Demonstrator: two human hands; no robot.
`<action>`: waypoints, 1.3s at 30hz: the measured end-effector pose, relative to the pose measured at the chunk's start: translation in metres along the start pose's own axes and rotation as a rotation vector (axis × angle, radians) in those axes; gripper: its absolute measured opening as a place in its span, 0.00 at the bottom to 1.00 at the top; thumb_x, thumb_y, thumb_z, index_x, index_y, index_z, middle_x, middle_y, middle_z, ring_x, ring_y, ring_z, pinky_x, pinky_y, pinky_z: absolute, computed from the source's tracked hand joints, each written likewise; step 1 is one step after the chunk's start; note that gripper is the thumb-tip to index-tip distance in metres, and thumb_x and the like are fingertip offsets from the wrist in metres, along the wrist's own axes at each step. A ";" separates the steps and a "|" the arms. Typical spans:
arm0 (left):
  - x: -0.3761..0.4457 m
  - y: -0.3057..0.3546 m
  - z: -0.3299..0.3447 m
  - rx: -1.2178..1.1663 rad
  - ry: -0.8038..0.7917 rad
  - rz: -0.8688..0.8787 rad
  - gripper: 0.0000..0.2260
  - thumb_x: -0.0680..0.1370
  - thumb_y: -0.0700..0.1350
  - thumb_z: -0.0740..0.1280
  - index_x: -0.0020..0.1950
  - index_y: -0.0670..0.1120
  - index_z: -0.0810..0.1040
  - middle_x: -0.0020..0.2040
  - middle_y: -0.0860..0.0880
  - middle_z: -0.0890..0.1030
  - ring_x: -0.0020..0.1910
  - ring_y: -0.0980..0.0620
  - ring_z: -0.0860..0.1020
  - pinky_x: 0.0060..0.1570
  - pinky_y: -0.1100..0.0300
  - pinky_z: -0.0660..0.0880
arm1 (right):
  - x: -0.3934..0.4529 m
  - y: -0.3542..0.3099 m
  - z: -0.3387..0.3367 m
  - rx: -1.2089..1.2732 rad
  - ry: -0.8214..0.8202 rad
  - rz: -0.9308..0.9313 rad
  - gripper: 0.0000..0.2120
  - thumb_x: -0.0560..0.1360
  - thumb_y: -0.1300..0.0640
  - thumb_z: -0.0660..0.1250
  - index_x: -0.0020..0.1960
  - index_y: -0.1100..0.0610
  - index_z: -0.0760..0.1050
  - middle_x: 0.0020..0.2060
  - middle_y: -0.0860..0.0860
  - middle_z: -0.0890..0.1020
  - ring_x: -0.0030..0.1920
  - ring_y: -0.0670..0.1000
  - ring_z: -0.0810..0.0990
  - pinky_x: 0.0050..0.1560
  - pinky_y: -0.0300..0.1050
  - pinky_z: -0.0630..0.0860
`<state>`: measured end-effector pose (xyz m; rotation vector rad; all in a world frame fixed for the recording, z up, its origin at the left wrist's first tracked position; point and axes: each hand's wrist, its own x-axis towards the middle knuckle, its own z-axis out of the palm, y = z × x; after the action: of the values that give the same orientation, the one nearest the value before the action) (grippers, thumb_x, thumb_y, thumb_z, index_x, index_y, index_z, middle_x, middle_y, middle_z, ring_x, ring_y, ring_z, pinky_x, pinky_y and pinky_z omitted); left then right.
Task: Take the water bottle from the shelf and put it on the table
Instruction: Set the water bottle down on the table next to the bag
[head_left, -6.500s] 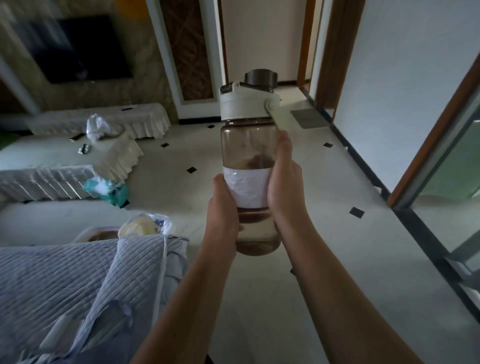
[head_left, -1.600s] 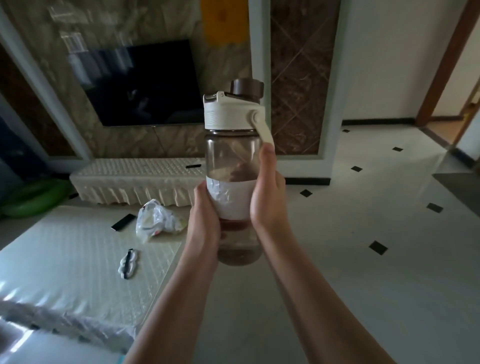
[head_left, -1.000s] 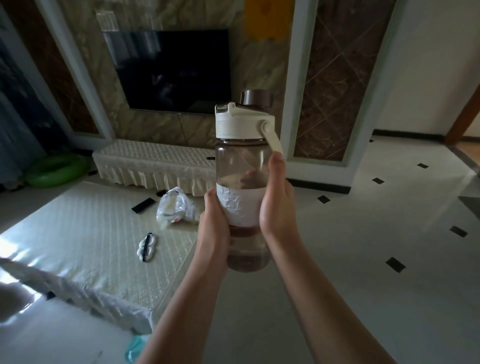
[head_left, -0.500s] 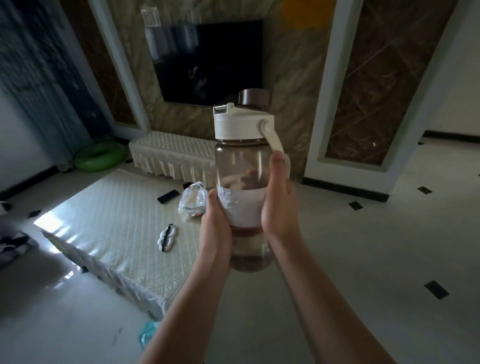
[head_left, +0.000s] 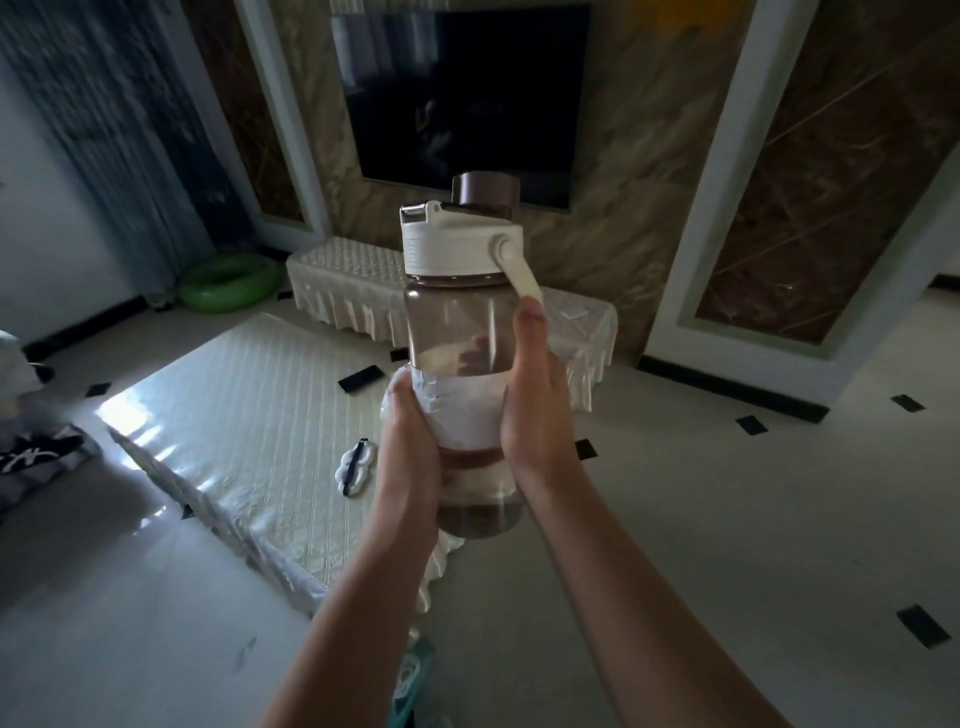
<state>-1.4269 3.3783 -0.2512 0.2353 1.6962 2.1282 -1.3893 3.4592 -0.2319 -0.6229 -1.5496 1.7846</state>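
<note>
A: We've got both hands up front: the left hand (head_left: 408, 452) cupped round one side and the right hand (head_left: 535, 410) pressed on the other, both closed on the tall clear smoky-brown plastic water bottle with the cream lid and brown cap (head_left: 460, 332).

B: Upright, too. It's in the air between our palms, touching nothing else, with the white paper band squarely under our fingers. The cream carry strap hangs down to the right thumb.

A: So the shelf part is done, we'd judge. This is the carry. Just beyond the hands lies the low desk under a shiny cream quilted cover (head_left: 249, 415), with a small white-and-black eye mask (head_left: 353, 462) near its right side and a flat black remote-like bar (head_left: 358, 378) further back.

B: We'd aim for bare cover, to the left of the mask. Keep the base level, lower it straight, and let go only once the bottom sits flat; that glossy cover looks soft, so a tall bottle could rock.

A: And release one hand at a time, we'd say.

B: Further off there's the long frilled cream-covered cabinet (head_left: 353, 270), a green inflatable ring (head_left: 228, 280) on the floor to the left, and the dark wall-mounted television (head_left: 462, 88) behind everything.
</note>
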 end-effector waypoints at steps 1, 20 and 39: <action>0.011 -0.002 -0.005 -0.012 -0.001 -0.015 0.27 0.84 0.57 0.49 0.47 0.49 0.86 0.37 0.45 0.88 0.35 0.48 0.87 0.27 0.60 0.79 | 0.006 0.005 0.008 -0.015 0.000 -0.002 0.45 0.67 0.23 0.54 0.50 0.64 0.81 0.39 0.64 0.84 0.42 0.59 0.84 0.52 0.67 0.80; 0.241 -0.058 -0.099 -0.008 0.069 -0.218 0.29 0.82 0.58 0.49 0.33 0.58 0.86 0.34 0.49 0.87 0.33 0.50 0.86 0.31 0.57 0.80 | 0.163 0.140 0.142 -0.175 -0.010 0.133 0.40 0.69 0.23 0.55 0.50 0.58 0.82 0.45 0.58 0.86 0.47 0.58 0.86 0.55 0.64 0.80; 0.356 -0.303 -0.155 0.012 0.237 -0.288 0.29 0.82 0.58 0.49 0.34 0.57 0.86 0.36 0.48 0.88 0.35 0.50 0.87 0.31 0.56 0.81 | 0.239 0.415 0.124 -0.169 -0.212 0.241 0.41 0.71 0.26 0.50 0.47 0.61 0.82 0.38 0.61 0.83 0.43 0.63 0.84 0.54 0.66 0.78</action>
<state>-1.7439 3.4407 -0.6236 -0.2543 1.7488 1.9919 -1.7130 3.5350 -0.5983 -0.7480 -1.8490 1.9630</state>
